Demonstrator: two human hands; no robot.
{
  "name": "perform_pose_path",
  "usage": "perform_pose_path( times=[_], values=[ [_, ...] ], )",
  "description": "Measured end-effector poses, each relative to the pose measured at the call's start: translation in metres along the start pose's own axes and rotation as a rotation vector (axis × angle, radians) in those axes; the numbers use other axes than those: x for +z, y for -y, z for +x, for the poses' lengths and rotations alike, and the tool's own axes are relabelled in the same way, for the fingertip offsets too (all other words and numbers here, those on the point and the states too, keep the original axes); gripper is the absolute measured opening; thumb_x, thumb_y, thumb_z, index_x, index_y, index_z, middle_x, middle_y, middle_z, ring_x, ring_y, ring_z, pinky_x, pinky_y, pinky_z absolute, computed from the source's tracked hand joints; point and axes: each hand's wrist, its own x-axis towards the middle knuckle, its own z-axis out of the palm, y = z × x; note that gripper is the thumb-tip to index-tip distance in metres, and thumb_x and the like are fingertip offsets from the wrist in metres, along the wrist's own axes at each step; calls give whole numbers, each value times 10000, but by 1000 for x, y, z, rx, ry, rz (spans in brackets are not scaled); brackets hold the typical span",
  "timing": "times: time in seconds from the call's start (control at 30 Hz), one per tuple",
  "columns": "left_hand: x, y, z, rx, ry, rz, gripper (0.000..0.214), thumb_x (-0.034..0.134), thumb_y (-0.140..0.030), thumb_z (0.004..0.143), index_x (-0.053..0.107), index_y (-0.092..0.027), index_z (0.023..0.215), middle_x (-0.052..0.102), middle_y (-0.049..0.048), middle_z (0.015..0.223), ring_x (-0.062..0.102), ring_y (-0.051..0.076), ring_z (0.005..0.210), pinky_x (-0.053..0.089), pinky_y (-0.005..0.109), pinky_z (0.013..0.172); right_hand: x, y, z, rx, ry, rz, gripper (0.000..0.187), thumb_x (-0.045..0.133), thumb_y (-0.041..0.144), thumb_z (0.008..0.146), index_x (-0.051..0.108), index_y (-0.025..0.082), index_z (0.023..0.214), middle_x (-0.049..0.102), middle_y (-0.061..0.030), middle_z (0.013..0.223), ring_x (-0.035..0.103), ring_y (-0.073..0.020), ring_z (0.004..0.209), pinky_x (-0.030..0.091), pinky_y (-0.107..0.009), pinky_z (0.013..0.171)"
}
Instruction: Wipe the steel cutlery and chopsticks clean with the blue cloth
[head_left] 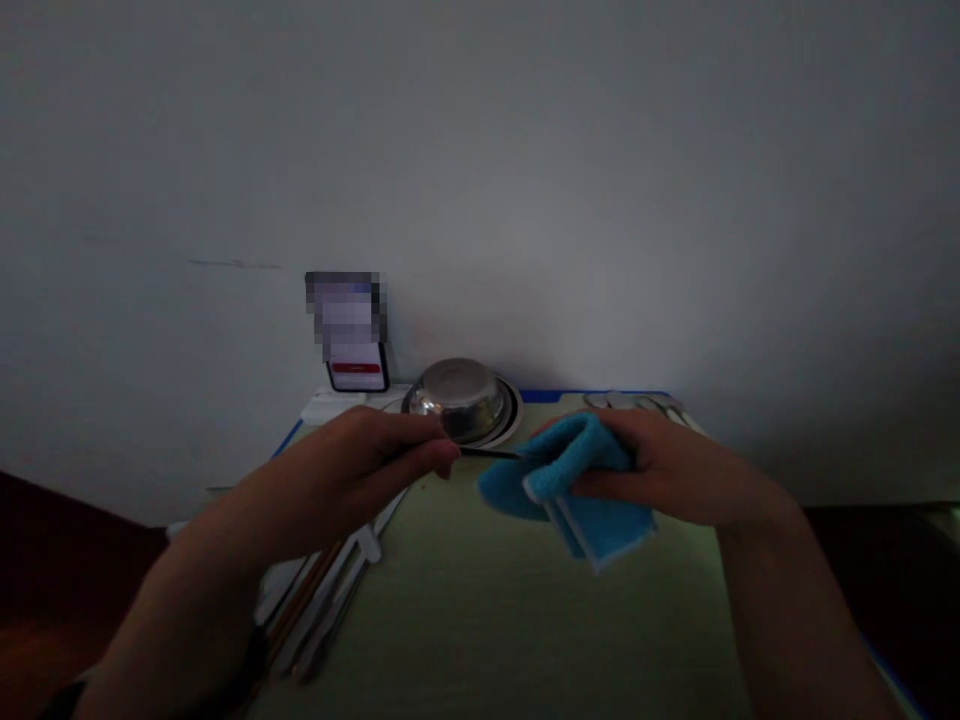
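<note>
My left hand [375, 460] is closed in a pinch on a thin dark utensil [487, 452] whose far end runs into a blue cloth [562, 490]. My right hand [667, 465] is closed round that cloth, which is folded over the utensil's tip. Both hands hover over a pale green table [487, 620], just in front of an upturned steel bowl [459, 398].
The steel bowl rests on a white plate [514, 415] at the table's back by the wall. A phone [358, 365] stands on a white stand to its left. Several long utensils [330, 590] lie at the table's left edge. Shiny metal items [637, 402] lie back right.
</note>
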Motion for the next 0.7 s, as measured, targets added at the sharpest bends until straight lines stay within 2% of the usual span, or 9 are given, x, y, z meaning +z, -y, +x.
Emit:
perform_pose_path(
  times=[0.07,0.23,0.37,0.47,0.6,0.7],
  values=[
    [3,-1,2,-3,17,14,280,416,-371,854,618,-203,760,609,-2,643,549,148,602,391,222,563,-1,-1,0,14,12,-31,224,676,184,621,695,264,830,694,33,786,603,-134,653,451,-214,553],
    [10,-6,8,0,-44,48,285,413,-370,856,598,-195,729,592,-5,627,537,135,576,372,222,545,1,-7,5,-32,-170,-258,56,673,231,635,687,234,690,646,47,613,526,-97,521,364,-185,453],
    [12,-7,12,-8,-93,38,279,416,-355,851,585,-184,709,571,-7,609,517,126,556,357,221,535,2,-8,7,-3,-270,-279,26,659,214,641,681,202,649,611,49,539,491,-84,482,324,-176,419],
    [12,-6,13,-13,-106,-26,269,423,-349,843,583,-184,704,553,-13,599,503,122,552,352,212,524,4,-10,9,10,-354,-153,46,680,239,626,684,197,642,614,45,540,502,-92,489,347,-181,419],
    [17,-7,14,-29,-88,-126,286,397,-349,860,552,-184,685,478,-36,555,447,103,501,324,194,474,17,-18,21,70,-627,198,204,705,355,614,689,207,754,658,21,637,572,-132,566,429,-219,474],
    [26,-11,17,-44,-90,-172,312,367,-350,880,514,-180,662,464,-41,549,443,100,500,323,193,478,33,-23,32,43,-791,511,280,662,423,656,664,210,838,673,10,738,609,-150,650,478,-258,570]
  ],
)
